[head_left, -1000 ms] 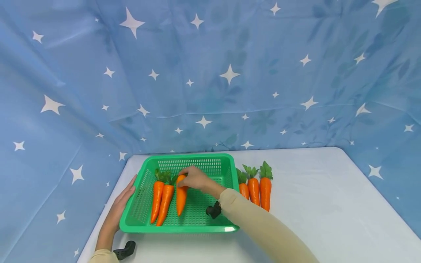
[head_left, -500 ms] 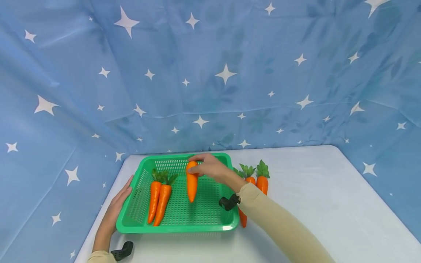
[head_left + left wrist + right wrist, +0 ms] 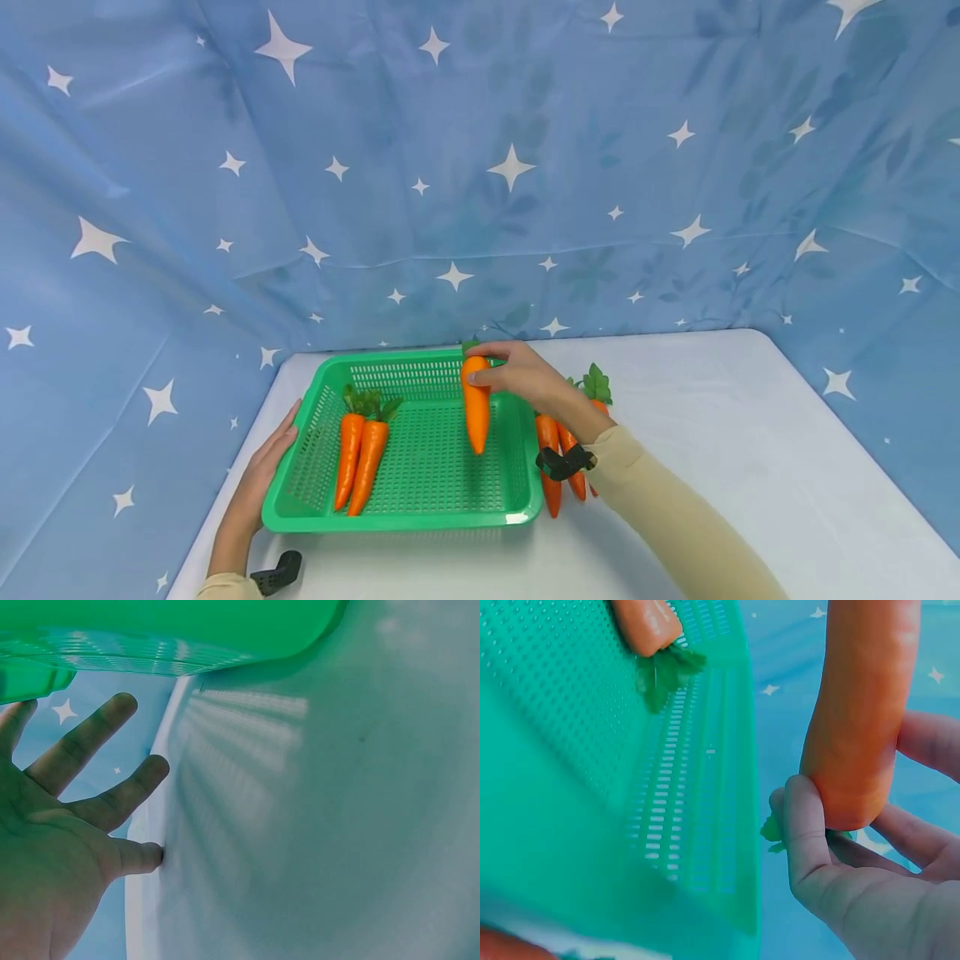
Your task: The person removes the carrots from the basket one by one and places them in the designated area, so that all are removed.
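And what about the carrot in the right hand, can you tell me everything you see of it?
The held carrot is bright orange and plump, narrowing to a point, with green leaves at its thick end. It looks smooth, perhaps plastic. It hangs nearly upright, tip down, over the right part of the green basket in the head view. The right hand grips it near the top; nothing else seems to touch it.

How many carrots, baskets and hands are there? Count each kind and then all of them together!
Basket: 1
Carrots: 6 (1 held, 2 inside the basket, 3 beside it)
Hands: 2 (left hand, right hand)
Total: 9
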Tool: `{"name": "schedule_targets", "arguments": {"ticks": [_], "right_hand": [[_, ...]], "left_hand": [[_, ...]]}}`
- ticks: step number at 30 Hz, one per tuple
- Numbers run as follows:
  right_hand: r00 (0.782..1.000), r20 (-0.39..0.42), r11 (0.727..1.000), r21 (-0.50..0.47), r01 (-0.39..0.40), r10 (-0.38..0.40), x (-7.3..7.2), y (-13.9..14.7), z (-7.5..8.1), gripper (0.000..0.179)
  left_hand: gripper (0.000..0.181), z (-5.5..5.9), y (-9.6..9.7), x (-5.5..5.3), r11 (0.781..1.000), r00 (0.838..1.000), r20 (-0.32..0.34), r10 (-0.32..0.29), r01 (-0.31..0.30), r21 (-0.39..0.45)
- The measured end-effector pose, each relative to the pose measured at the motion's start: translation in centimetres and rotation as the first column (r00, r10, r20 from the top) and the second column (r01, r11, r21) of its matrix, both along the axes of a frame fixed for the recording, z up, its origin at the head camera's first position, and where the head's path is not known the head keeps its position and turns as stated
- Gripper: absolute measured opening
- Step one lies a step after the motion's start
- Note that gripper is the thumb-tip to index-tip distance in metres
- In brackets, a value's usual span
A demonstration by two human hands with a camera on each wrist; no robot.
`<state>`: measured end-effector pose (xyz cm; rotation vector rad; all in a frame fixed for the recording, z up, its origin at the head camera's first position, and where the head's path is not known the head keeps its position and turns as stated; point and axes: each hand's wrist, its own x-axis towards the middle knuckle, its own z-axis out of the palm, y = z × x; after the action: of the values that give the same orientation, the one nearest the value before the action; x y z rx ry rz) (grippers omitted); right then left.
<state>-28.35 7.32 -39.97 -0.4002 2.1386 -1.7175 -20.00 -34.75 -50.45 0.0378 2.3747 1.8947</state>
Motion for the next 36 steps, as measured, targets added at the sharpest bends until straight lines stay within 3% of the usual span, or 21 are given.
{"name": "schedule_targets", "arguments": {"ticks": [15,25,36], "right_hand": [[0.998,-0.05,0.998,0.051,0.042,-0.039,1.1,6.1,-1.5,0.054],[0.994,-0.049,0.992,0.082,0.097,-0.093,1.5,9.1,-2.5,0.053],[0.987,-0.049,0.983,0.096,0.156,-0.152,2.0,13.1,-4.2,0.053]], "left_hand": [[0.062,0.0,0.1,-0.2,1.0,1.0,0.003,-0.005,0.005,0.008],[0.062,0.0,-0.1,-0.1,1.0,1.0,0.026,0.004,-0.004,0.004],[0.064,0.0,0.0,-0.1,1.0,1.0,0.006,0.009,-0.009,-0.008]]}}
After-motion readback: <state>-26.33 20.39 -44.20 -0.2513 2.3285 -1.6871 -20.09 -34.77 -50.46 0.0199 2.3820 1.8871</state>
